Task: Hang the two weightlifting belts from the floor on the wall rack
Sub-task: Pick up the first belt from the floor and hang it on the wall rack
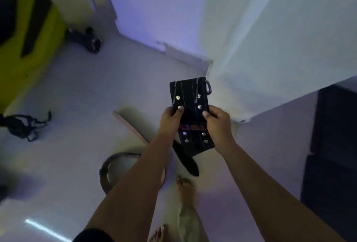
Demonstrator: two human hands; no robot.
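Observation:
A black weightlifting belt point(190, 96) with silver rivets and a metal ring at its top right is held up in front of me. My left hand point(170, 121) grips its left edge and my right hand point(217, 123) grips its right edge. The belt's tapered end hangs down below my hands towards the floor. A second, brown belt point(133, 127) lies curled on the white tiled floor under my left forearm, partly hidden by it. No wall rack is in view.
A white wall corner point(222, 67) stands just beyond the belt. Black straps point(25, 125) lie on the floor at left, and dark gear point(87, 38) rests by the yellow wall. Dark mats point(332, 154) are at right. My bare feet point(185, 189) stand below.

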